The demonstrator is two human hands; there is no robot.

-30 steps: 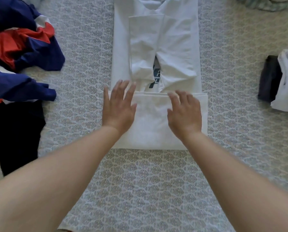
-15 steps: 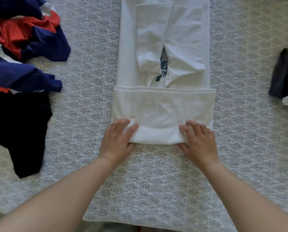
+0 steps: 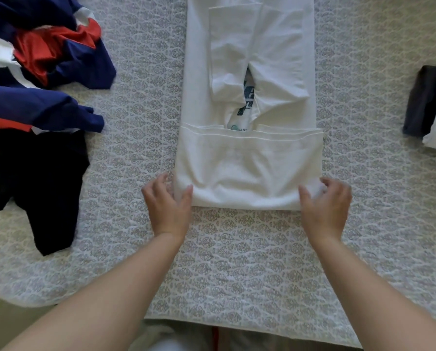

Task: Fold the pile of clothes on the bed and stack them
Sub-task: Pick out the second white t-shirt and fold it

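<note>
The left hand's fingers [image 3: 161, 182] curl over the near left corner of the white shirt [image 3: 247, 171], thumb on top of the cloth and the other fingers round its side edge, so the left hand [image 3: 167, 206] is grasping that corner. At the opposite corner the right hand's fingers [image 3: 334, 186] bend round the shirt's right edge while the thumb presses onto the top layer; the right hand [image 3: 324, 211] grips the near right corner the same way. Both forearms reach in from the near edge of the bed.

Between the two hands runs the near fold of the shirt, a doubled band whose hem lies straight across, left to right. Beyond that hem the rest of the shirt stretches away in a long narrow strip, both sleeves folded inward onto it, with a bit of blue-green print showing between them. The whole shirt lies flat in the middle of the bed [image 3: 237, 262], on a grey patterned cover.

Off to the left sits the unfolded pile: a navy, red and white garment [image 3: 50, 59] bunched at the far left, and a black garment [image 3: 39, 178] spread nearer, touching it. Well apart, at the right edge, lies a small stack of folded clothes [image 3: 432, 107], a dark piece with a white one on it.
</note>
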